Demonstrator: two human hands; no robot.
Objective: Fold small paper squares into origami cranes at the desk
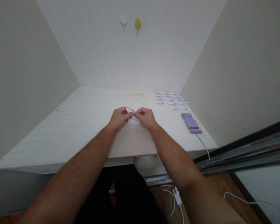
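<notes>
A small white piece of folded paper is held just above the desk, in the middle of the view. My left hand pinches it from the left between thumb and fingers. From the other side my right hand grips its right end, the thumbtips of both hands almost meeting. Much of the paper is hidden behind my fingers, so its exact folds do not show. Several folded paper cranes, pale with a lilac tint, stand in rows at the desk's back right.
On the white desk, a blurred-out purple phone-like object lies at the right with a white cable running over the edge. Walls enclose the desk on three sides. A power strip lies on the floor. Two hooks hang on the back wall.
</notes>
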